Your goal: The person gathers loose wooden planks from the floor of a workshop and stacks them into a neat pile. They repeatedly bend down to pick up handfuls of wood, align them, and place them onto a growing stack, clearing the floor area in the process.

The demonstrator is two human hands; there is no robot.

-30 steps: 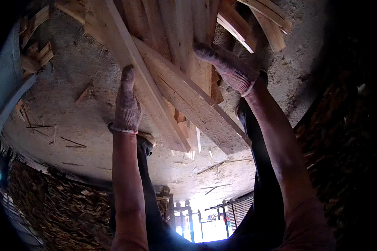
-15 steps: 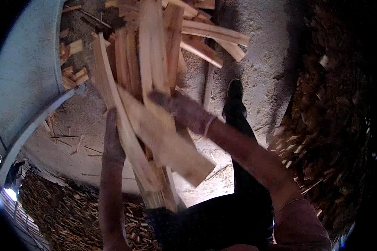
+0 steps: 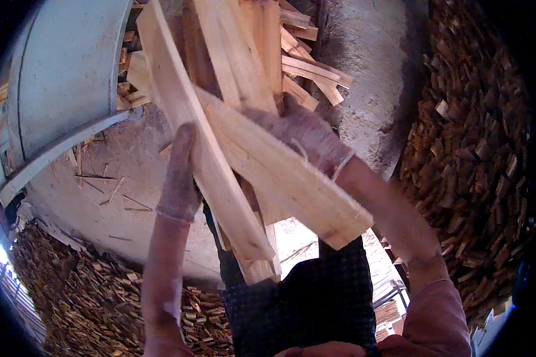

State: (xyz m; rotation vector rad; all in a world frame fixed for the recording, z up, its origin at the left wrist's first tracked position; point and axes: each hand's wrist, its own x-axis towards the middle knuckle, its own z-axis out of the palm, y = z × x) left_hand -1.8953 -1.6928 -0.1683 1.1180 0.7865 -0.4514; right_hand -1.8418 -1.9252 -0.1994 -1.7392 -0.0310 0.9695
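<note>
Between my hands is a loose bundle of long, pale wooden boards. One narrow board (image 3: 205, 143) runs lengthwise on the left, resting over a wider board (image 3: 286, 169) that slants down to the right. Under them, more planks (image 3: 235, 59) point away from me. My left hand (image 3: 180, 169), in a dirty work glove, is closed against the bundle's left side, with its fingers partly hidden by the wood. On the right side, my gloved right hand (image 3: 315, 140) grips the bundle from above, its lower part covered by the slanting board.
Split wood pieces (image 3: 315, 71) lie on the floor beyond the bundle. A pale curved metal panel (image 3: 71, 65) with a rail (image 3: 71, 149) stands at left. Big heaps of small wood pieces fill the right (image 3: 470, 154) and the lower left (image 3: 89, 291).
The bundle has come up closer to me, and the slanting board's near end has shifted right. My right hand has moved right along with it. Both hands still hold the wood.
</note>
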